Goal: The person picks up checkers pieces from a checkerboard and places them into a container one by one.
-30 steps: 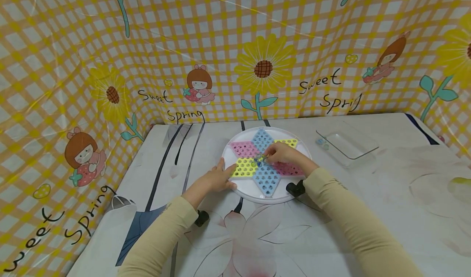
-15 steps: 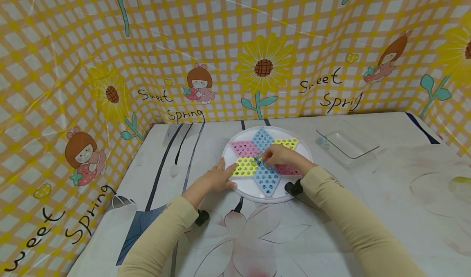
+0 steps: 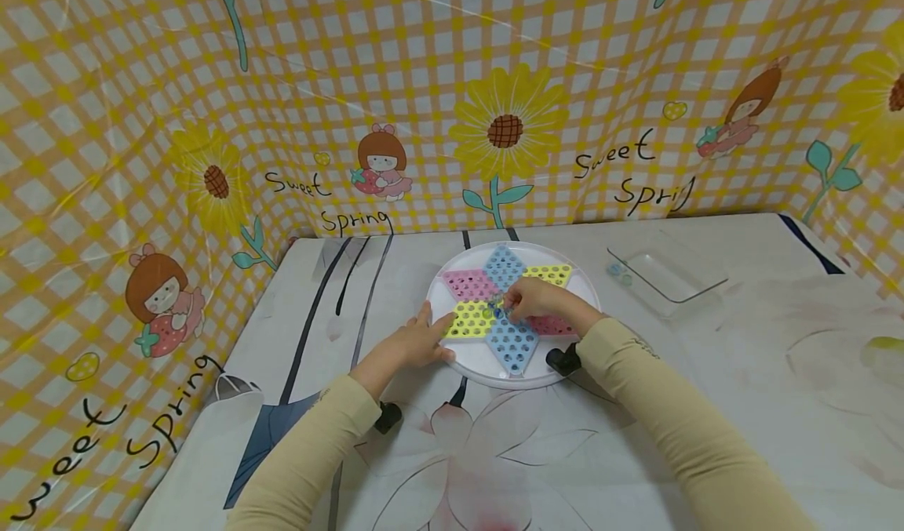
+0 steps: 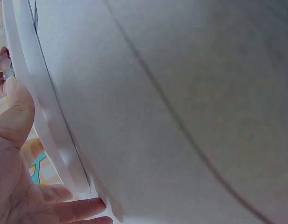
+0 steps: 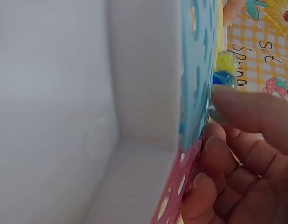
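A round white Chinese checkers board (image 3: 452,354) carries a star of blue, pink and yellow sections dotted with holes. Several glass marbles (image 3: 494,309) gather at the star's centre. There my right hand (image 3: 540,297) pinches a clear marble (image 5: 217,114) between thumb and finger. Beside it in the right wrist view are a blue marble (image 5: 224,78) and a yellow-green marble (image 5: 227,62). My left hand (image 3: 415,343) rests on the board's left side, fingers spread over its rim. The left wrist view shows that hand (image 4: 16,154) at the board's edge (image 4: 51,116).
A clear glass dish (image 3: 667,276) stands right of the board, with a few marbles (image 3: 620,274) at its left end. The table (image 3: 395,476) has a flower-printed cover. A yellow checked cloth (image 3: 438,60) hangs behind and along the left side.
My right hand has dipped very slightly at the star's centre, and its wrist has shifted a little left. The left hand holds its place on the board's edge.
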The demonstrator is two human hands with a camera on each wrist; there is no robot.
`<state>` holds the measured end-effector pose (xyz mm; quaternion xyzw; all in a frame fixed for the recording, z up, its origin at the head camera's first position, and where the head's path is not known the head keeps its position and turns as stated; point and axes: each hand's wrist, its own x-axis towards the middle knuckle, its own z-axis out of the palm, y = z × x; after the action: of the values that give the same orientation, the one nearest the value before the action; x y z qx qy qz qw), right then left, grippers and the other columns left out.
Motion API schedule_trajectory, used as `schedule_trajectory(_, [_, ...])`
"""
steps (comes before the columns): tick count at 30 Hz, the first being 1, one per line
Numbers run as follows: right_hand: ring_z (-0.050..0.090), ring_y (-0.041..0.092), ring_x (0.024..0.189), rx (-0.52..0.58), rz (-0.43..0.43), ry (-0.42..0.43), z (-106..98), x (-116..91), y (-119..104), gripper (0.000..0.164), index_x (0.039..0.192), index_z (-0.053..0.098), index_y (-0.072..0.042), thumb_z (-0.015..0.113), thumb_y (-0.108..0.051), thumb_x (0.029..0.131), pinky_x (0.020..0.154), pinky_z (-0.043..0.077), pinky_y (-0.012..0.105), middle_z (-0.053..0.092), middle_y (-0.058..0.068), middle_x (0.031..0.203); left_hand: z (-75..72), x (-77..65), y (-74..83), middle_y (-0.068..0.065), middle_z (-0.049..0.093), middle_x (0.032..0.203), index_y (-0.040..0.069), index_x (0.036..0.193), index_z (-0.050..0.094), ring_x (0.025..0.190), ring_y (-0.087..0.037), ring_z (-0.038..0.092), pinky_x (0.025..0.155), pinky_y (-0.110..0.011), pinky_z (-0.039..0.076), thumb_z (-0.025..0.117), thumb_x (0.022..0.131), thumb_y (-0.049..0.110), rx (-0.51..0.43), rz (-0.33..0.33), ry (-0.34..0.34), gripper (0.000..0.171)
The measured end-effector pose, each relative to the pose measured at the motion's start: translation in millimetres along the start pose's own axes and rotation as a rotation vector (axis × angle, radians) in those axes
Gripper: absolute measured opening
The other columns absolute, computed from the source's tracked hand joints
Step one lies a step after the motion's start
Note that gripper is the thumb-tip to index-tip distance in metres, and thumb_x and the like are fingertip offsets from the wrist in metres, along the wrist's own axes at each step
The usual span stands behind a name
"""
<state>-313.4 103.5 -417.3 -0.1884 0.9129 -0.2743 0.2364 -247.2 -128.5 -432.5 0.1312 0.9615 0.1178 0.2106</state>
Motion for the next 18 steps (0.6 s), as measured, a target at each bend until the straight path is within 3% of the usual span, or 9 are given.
schedule_trajectory(9, [0.046, 0.014, 0.072, 0.069, -0.045, -0.019, -3, -5, 2, 0.017, 0.094, 0.062, -0.001, 0.067, -0.006, 0.079, 0.064, 0.039, 0.023, 0.053, 0.003, 0.077, -1.1, -1.4, 0.3, -0.021, -0.002, 0.152, 0.026, 0.147, 0.022, 0.134, -0.045, 0.018, 0.104, -0.056, 0.026, 0.055, 0.085, 0.045, -0.002, 0.002, -0.004, 0.072])
schedule_trajectory(18, [0.045, 0.015, 0.064, 0.190, -0.089, -0.050, -12, -13, 2, 0.021, 0.099, 0.059, 0.000, 0.064, -0.008, 0.080, 0.058, 0.040, 0.025, 0.048, 0.003, 0.073, -2.1, -1.8, 1.3, -0.021, -0.002, 0.152, 0.026, 0.147, 0.022, 0.134, -0.045, 0.019, 0.104, -0.056, 0.027, 0.054, 0.085, 0.045, 0.009, 0.005, 0.000, 0.072])
